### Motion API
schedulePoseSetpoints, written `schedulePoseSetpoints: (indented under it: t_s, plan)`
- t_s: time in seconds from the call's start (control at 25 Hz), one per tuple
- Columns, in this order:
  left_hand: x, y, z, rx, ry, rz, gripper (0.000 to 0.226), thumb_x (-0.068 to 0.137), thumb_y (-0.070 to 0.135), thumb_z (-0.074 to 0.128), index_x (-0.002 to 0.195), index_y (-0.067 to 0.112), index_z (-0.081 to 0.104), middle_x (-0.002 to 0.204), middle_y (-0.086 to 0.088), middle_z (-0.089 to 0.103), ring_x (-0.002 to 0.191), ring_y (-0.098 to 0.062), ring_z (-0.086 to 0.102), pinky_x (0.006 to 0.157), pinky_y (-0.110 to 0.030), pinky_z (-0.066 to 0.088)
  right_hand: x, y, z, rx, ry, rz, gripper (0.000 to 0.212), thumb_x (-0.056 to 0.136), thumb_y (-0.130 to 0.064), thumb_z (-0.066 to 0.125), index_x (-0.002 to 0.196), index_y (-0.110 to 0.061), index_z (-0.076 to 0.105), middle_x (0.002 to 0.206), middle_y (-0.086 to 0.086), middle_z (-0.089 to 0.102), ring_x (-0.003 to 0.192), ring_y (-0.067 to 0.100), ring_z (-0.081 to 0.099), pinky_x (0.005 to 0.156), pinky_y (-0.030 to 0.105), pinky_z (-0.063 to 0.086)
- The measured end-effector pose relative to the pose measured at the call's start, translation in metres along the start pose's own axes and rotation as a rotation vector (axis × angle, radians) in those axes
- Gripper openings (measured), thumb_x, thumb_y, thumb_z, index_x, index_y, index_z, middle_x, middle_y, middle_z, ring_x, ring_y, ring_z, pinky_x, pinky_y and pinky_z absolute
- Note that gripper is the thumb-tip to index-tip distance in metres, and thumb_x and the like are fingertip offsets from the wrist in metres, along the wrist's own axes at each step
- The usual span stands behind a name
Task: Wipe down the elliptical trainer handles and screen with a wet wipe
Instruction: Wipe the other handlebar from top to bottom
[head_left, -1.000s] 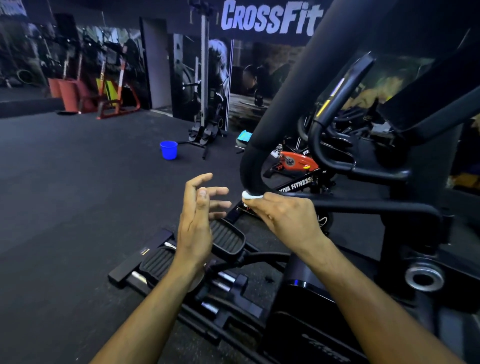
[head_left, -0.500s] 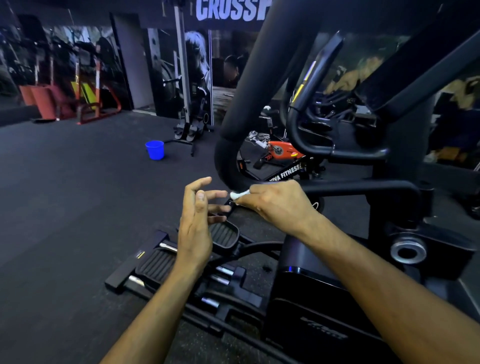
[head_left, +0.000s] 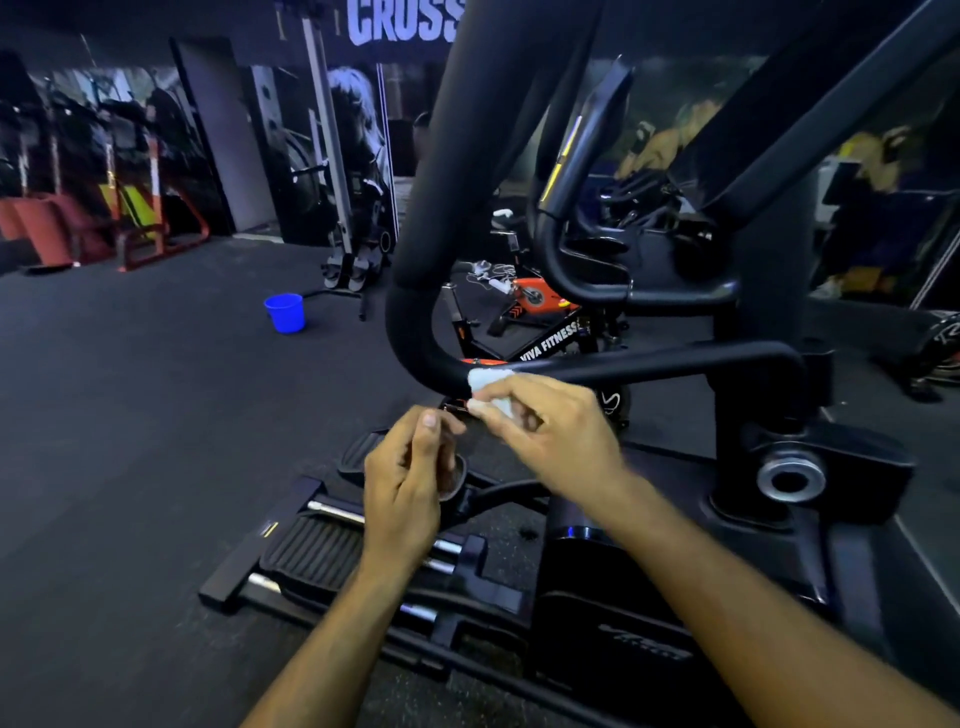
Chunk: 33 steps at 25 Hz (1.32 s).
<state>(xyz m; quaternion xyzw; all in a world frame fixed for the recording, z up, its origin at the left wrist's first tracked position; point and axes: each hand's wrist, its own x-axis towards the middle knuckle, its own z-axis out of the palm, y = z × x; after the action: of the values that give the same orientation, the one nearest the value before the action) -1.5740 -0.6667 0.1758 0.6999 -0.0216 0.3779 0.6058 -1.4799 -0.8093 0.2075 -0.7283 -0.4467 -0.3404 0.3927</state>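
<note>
The wet wipe (head_left: 491, 395) is a small white crumpled wad, pinched in the fingers of the right hand (head_left: 550, 431) and touching the underside of the elliptical trainer handle (head_left: 447, 218) at the bottom of its bend. That handle is a thick, matte black padded tube that slopes down from the top of the view, curves round in a U and joins a thinner black bar running right to the machine's upright. The trainer's screen cannot be made out here.
</note>
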Motion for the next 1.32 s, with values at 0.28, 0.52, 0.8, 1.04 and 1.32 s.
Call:
schedulePoseSetpoints:
  t_s: [0.28, 0.52, 0.8, 1.04, 1.32]
  plan:
    - [0.013, -0.002, -0.002, -0.141, 0.157, -0.037, 0.03, 0.111, 0.026, 0.035, 0.094, 0.012, 0.056, 0.061, -0.005, 0.046, 0.052, -0.018, 0.039, 0.048, -0.031, 0.037, -0.012, -0.031, 0.069, 0.339, 0.323, 0.432, 0.008, 0.101, -0.023, 0.062, 0.102, -0.02, 0.055, 0.079, -0.005, 0.071, 0.068, 0.007, 0.068, 0.063, 0.03, 0.055]
    - [0.012, -0.011, 0.011, -0.14, 0.115, -0.056, 0.029, 0.11, 0.026, 0.038, 0.089, 0.014, 0.054, 0.064, 0.001, 0.05, 0.052, -0.017, 0.042, 0.047, -0.038, 0.037, -0.028, -0.004, 0.065, 0.243, 0.427, 0.448, 0.005, 0.104, -0.021, 0.055, 0.105, -0.022, 0.05, 0.092, 0.005, 0.074, 0.078, 0.022, 0.073, 0.067, 0.038, 0.058]
    - [0.017, -0.016, 0.007, 0.01, 0.15, 0.021, 0.032, 0.11, 0.019, 0.037, 0.083, 0.016, 0.054, 0.074, 0.01, 0.057, 0.067, -0.003, 0.051, 0.062, -0.021, 0.044, -0.028, -0.033, 0.097, 0.402, 0.402, 0.441, 0.013, 0.099, -0.025, 0.06, 0.108, -0.023, 0.051, 0.093, 0.003, 0.073, 0.083, 0.015, 0.074, 0.069, 0.04, 0.06]
    - [0.015, -0.017, 0.019, 0.058, 0.029, 0.093, 0.035, 0.111, 0.027, 0.039, 0.085, 0.016, 0.059, 0.074, -0.002, 0.06, 0.06, -0.02, 0.054, 0.056, -0.04, 0.045, -0.042, 0.002, 0.069, 0.312, 0.402, 0.466, 0.015, 0.099, -0.024, 0.059, 0.112, -0.027, 0.054, 0.093, -0.014, 0.07, 0.083, 0.002, 0.071, 0.073, 0.036, 0.06]
    - [0.021, -0.007, 0.012, 0.375, -0.162, 0.468, 0.019, 0.105, 0.009, 0.052, 0.106, 0.002, 0.069, 0.099, -0.002, 0.069, 0.088, -0.018, 0.069, 0.075, -0.032, 0.055, -0.047, 0.012, 0.064, 0.271, 0.438, 0.522, 0.03, 0.103, -0.002, 0.049, 0.122, -0.026, 0.051, 0.093, 0.002, 0.069, 0.078, 0.0, 0.067, 0.068, 0.01, 0.05]
